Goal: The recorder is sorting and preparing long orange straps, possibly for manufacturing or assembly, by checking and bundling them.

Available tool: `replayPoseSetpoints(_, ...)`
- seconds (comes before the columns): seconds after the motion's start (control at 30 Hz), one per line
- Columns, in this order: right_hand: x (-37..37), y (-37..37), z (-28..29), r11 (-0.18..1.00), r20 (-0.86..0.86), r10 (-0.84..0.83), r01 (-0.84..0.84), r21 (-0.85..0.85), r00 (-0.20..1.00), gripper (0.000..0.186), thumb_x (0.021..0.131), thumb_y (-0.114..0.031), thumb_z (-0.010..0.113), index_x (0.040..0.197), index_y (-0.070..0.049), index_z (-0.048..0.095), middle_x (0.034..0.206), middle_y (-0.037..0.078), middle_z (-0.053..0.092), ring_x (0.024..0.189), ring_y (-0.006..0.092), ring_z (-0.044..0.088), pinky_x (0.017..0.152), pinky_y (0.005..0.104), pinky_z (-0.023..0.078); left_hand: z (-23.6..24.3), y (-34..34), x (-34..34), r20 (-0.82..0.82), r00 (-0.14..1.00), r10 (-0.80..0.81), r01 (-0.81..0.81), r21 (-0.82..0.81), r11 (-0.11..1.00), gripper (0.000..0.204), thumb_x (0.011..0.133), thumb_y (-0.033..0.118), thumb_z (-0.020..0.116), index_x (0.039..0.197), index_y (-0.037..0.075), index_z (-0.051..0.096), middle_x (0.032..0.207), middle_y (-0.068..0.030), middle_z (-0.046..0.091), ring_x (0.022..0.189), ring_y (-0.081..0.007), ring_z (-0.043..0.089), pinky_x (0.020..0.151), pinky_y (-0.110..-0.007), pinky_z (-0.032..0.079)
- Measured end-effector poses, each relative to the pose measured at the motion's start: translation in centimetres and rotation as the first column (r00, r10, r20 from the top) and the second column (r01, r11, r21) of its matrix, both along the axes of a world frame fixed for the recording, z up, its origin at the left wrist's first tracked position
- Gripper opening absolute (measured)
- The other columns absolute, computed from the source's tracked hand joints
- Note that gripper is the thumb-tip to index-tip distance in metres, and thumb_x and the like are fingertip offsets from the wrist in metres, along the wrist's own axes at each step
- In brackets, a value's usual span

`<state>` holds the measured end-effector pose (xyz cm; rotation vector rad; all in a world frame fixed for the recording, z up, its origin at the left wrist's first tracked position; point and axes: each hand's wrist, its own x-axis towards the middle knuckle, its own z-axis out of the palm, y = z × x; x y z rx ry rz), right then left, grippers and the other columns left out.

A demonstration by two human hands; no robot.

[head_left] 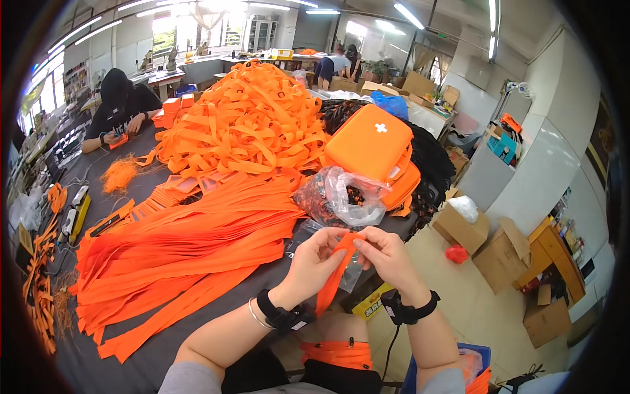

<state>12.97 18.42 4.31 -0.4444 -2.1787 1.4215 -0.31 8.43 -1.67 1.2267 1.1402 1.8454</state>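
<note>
My left hand (314, 259) and my right hand (384, 253) pinch an orange fabric strip (330, 285) near its upper end; it hangs down toward my lap. Just beyond my fingers sit a clear plastic bag (338, 200) of small dark and orange pieces and a stack of orange cases (364, 141), the top one marked with a white cross. A pile of long orange zipper tapes (177, 256) lies to the left on the dark tabletop (144, 187). More orange strips (335, 354) lie across my lap below my hands.
A heap of orange webbing (236, 118) covers the table's middle. A person in black (121, 115) works at the left; two others (335, 69) stand at the back. Cardboard boxes (499, 256) sit on the floor at right, a blue crate (479, 354) beside my right arm.
</note>
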Motion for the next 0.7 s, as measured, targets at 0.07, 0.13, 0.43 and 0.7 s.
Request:
replayPoseSetpoints(0.07,-0.3,-0.2,-0.7,1.000,-0.011,-0.016,0.016,0.009,1.000,0.016,0.089,-0.012,0.057,0.093,0.003,0.061,0.068,0.000,0.058,0.057,0.0039,0.051,0.053,0.0205,0.043,1.0,-0.4,-0.1,-0.135,0.981,0.142,-0.142,0.015,0.990,0.023,0.085,0.000,0.060,0.107,0.001,0.058,0.093,-0.0016,0.058,0.085,-0.0070,0.058,0.070,-0.020,0.046)
replayPoseSetpoints(0.13,-0.7,-0.4,-0.9,0.999,-0.008,-0.027,0.027,0.031,1.000,0.016,0.089,-0.012,0.056,0.093,0.003,0.061,0.070,0.001,0.060,0.057,0.0042,0.052,0.052,0.0208,0.043,1.1,-0.5,-0.2,-0.190,0.957,0.218,-0.215,0.038,0.976,0.019,0.084,0.000,0.062,0.103,0.002,0.061,0.091,-0.0011,0.058,0.083,-0.0066,0.058,0.067,-0.020,0.046)
replayPoseSetpoints(0.43,-0.7,-0.5,-2.2,0.972,0.048,-0.116,0.104,0.211,0.992,0.014,0.088,-0.011,0.055,0.082,0.001,0.059,0.066,0.001,0.060,0.055,0.0045,0.054,0.051,0.0186,0.044,0.8,-0.4,0.0,-0.394,0.854,0.341,-0.329,0.099,0.939,0.013,0.078,-0.001,0.065,0.091,0.002,0.066,0.076,-0.0040,0.059,0.065,-0.0101,0.058,0.059,-0.022,0.046)
replayPoseSetpoints(0.7,-0.4,0.6,-4.0,0.780,-0.191,-0.026,-0.099,-0.618,0.981,0.013,0.089,-0.012,0.056,0.082,-0.003,0.060,0.066,0.002,0.060,0.051,0.0075,0.055,0.048,0.0182,0.044,0.4,-0.8,1.3,-0.493,0.726,0.479,-0.339,0.349,0.874,0.012,0.080,-0.004,0.062,0.091,0.000,0.064,0.079,-0.0079,0.061,0.065,-0.0166,0.061,0.061,-0.025,0.049)
